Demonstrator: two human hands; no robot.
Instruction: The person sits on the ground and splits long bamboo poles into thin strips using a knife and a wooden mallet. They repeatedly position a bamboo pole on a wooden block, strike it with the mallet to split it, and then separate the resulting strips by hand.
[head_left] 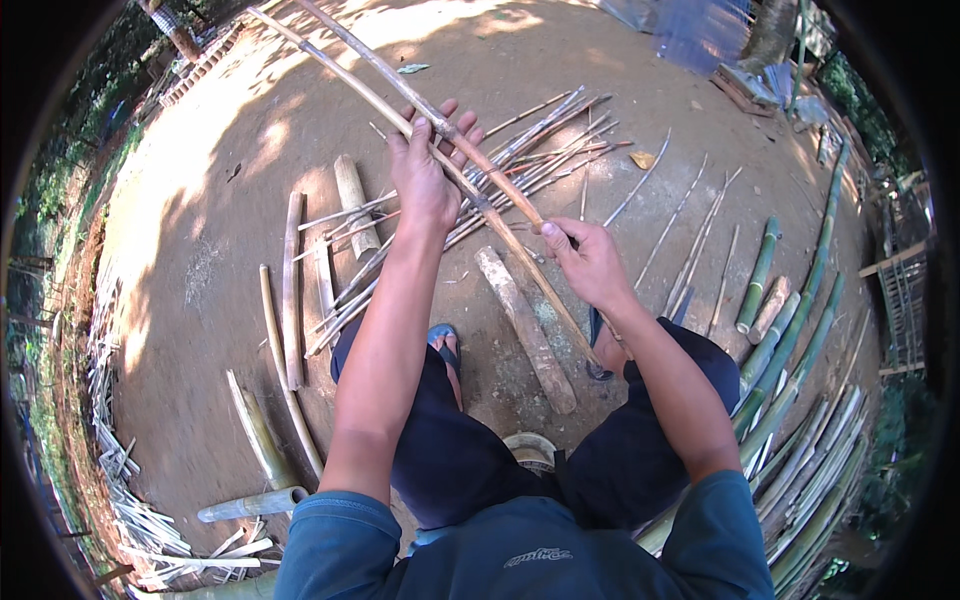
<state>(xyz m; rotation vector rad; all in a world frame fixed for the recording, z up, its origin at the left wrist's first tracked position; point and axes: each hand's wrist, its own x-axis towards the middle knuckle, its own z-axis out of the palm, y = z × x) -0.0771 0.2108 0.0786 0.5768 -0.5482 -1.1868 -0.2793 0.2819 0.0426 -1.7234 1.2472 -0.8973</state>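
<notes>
Two long, thin bamboo poles slant from the upper left toward me. My left hand (425,175) supports both, its thumb against one and its fingers reaching partly spread behind the other. The right-hand bamboo pole (507,190) has its near end pinched between the thumb and fingers of my right hand (585,262). The other bamboo pole (535,275) runs on past that hand, down toward my right foot. Beneath the poles, a loose pile of thin bamboo sticks (345,325) lies on the dirt. A short, rough log (525,330) rests between my feet.
Split bamboo pieces (292,290) and a thicker log (355,205) lie to the left. Green bamboo poles (818,260) and stacked bamboo strips (815,480) line the right side. Pale shavings (130,490) are heaped along the left. Below me is a round seat-like object (530,445).
</notes>
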